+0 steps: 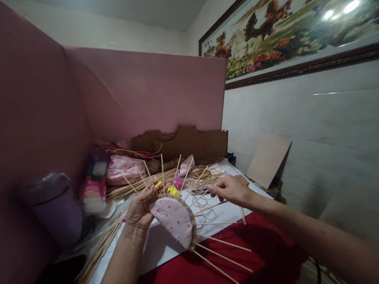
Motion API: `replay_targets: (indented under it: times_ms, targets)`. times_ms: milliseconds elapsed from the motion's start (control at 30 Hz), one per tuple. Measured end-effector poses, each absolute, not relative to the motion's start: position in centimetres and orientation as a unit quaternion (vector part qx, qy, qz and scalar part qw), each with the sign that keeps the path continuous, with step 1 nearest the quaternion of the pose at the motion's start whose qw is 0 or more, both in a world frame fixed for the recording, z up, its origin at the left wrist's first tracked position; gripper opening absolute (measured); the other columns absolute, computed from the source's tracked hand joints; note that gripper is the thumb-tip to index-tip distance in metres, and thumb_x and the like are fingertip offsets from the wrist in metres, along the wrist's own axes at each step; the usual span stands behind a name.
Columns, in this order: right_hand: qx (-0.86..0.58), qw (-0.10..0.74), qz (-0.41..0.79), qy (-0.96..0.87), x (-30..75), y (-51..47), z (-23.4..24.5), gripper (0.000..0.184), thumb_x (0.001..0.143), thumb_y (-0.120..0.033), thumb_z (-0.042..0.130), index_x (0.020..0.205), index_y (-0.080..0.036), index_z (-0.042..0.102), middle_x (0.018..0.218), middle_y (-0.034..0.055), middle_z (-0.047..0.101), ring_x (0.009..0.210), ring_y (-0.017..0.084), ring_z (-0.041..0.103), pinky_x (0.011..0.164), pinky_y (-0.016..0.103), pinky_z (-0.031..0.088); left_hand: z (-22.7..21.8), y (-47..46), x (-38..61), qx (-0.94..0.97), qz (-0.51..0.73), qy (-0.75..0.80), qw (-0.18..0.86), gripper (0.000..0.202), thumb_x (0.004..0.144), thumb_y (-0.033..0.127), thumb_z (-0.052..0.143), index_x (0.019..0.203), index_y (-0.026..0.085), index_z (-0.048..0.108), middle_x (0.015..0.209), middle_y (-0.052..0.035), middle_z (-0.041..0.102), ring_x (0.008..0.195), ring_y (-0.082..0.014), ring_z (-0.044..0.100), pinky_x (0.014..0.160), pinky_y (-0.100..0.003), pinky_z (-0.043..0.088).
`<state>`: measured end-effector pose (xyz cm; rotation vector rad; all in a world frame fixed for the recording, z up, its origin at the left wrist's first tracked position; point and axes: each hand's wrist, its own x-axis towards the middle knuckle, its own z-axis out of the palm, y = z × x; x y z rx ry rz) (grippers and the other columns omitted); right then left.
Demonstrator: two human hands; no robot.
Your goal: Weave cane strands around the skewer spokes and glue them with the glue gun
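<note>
Left hand (pixel 144 207) grips the half-disc (pixel 174 221) over the near edge of the sheet (pixel 155 250), sticks (pixel 225 242) fanning out. Right hand (pixel 230 190) has curled fingers, can't tell if they're pinching anything. Cardboard (pixel 193 144) sits by the far edge.

Left grip (pixel 142 206): holds dotted half-disc (pixel 175 221) at 10 o'clock. Sticks (pixel 223 242): radiating from rim (pixel 193 220). Right grip (pixel 230 190): 2 o'clock.

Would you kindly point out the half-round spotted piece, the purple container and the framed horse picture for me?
Half-round spotted piece (pixel 174 220), head view: middle of its cloth face.
Purple container (pixel 59 216), head view: side of its body.
Framed horse picture (pixel 294 25), head view: middle of its scene.
</note>
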<state>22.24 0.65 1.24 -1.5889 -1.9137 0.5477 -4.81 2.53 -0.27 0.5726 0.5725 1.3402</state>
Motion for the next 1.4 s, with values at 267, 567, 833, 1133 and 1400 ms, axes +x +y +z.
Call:
replay_targets:
  times_ms: [267,567,833,1133,1400]
  targets:
    - [-0.608,0.319,0.253,-0.682,22.2,0.3,2.0,0.041,0.075,-0.05,0.053,0.059,-0.015,0.066,0.05,0.0018,0.057,0.042,0.009,0.04,0.041,0.022,0.024,-0.2,2.3,-4.7,0.265,0.609,0.25,0.705,0.033,0.073,0.002,0.049,0.105,0.006,0.059,0.076,-0.0126,0.071,0.073,-0.0233,0.067,0.065,-0.034,0.054]
    - [-0.589,0.329,0.309,-0.67,22.1,0.0,2.9,0.036,0.073,-0.045,0.058,0.061,-0.013,0.066,0.05,0.0012,0.055,0.045,0.009,0.041,0.043,0.021,0.028,-0.7,2.8,-4.9,0.262,0.604,0.251,0.71,0.032,0.073,0.001,0.051,0.102,0.008,0.059,0.078,-0.0119,0.071,0.072,-0.0235,0.068,0.064,-0.035,0.054]
    - [-0.573,0.332,0.21,-0.719,22.6,1.1,0.5,0.036,0.075,-0.046,0.055,0.059,-0.015,0.065,0.052,0.0023,0.06,0.05,0.013,0.052,0.045,0.022,0.03,-0.3,2.5,-4.8,0.256,0.601,0.255,0.713,0.031,0.075,0.002,0.048,0.103,0.008,0.061,0.078,-0.013,0.071,0.067,-0.0224,0.067,0.059,-0.034,0.054]
    - [-0.551,0.358,0.239,-0.715,22.2,0.8,0.9,0.036,0.074,-0.043,0.055,0.049,-0.016,0.055,0.053,0.0021,0.056,0.051,0.013,0.047,0.049,0.025,0.029,-0.6,2.8,-4.7,0.234,0.605,0.273,0.71,0.037,0.078,0.001,0.045,0.112,0.007,0.057,0.079,-0.0132,0.071,0.072,-0.0212,0.068,0.064,-0.032,0.054]
    - [-0.51,0.418,0.41,-0.63,22.4,0.7,0.6,0.028,0.065,-0.043,0.067,0.061,-0.015,0.064,0.055,-0.0011,0.054,0.052,0.01,0.041,0.052,0.025,0.028,-0.2,2.6,-4.4,0.239,0.593,0.278,0.717,0.023,0.082,0.006,0.044,0.096,0.005,0.062,0.076,-0.0146,0.071,0.07,-0.0221,0.068,0.065,-0.033,0.054]
